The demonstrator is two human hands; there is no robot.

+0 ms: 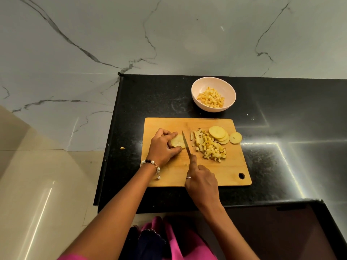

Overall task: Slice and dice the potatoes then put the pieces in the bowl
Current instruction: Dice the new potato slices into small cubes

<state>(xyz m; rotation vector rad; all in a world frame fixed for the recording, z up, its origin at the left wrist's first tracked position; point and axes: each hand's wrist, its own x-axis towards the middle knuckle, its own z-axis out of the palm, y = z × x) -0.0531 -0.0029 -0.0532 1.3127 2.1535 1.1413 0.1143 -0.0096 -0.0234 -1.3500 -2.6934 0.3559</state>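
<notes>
A wooden cutting board point(216, 171) lies on the black counter. My left hand point(162, 147) grips flat potato slices point(177, 141) at the board's left, fingers curled round them. My right hand point(201, 182) holds a knife point(186, 142); its blade stands at the right edge of those slices. A heap of diced potato point(209, 147) lies mid-board, with round slices point(217, 133) stacked beside it and one more slice point(235, 137) at the board's right edge. Behind the board, a white bowl point(199, 87) holds diced potato point(211, 99).
The black counter point(291, 113) ends at its left edge near the board, with pale floor tiles beyond. A small potato scrap point(122, 148) lies off that edge. A marble wall point(169, 34) rises behind. Bright light reflections streak the counter's right side.
</notes>
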